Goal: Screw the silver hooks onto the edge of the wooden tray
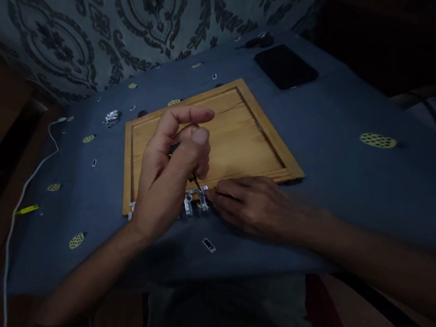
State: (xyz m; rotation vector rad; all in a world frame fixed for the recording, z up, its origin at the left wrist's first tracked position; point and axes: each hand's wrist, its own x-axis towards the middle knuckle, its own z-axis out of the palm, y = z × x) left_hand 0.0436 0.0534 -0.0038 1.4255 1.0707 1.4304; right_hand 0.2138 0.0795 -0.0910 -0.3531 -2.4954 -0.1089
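Note:
My left hand [173, 172] hovers over the near edge of a wooden tray [237, 128]. Its thumb and fingers pinch a thin dark tool [195, 182] that points down at a row of small shiny metal pieces [194, 198]. The index finger is stretched out above. My right hand [248, 205] lies low on the blue cloth, fingers pressed together against the right end of the metal pieces, steadying them. What exactly the right fingertips hold is hidden in the dim light.
A dark phone [285, 66] lies at the back right. A white cable [22, 185] runs along the left edge of the blue table [345, 178]. Yellow dotted discs [377, 140], small tags [209, 245] and a shiny metal bit [112, 116] lie scattered around.

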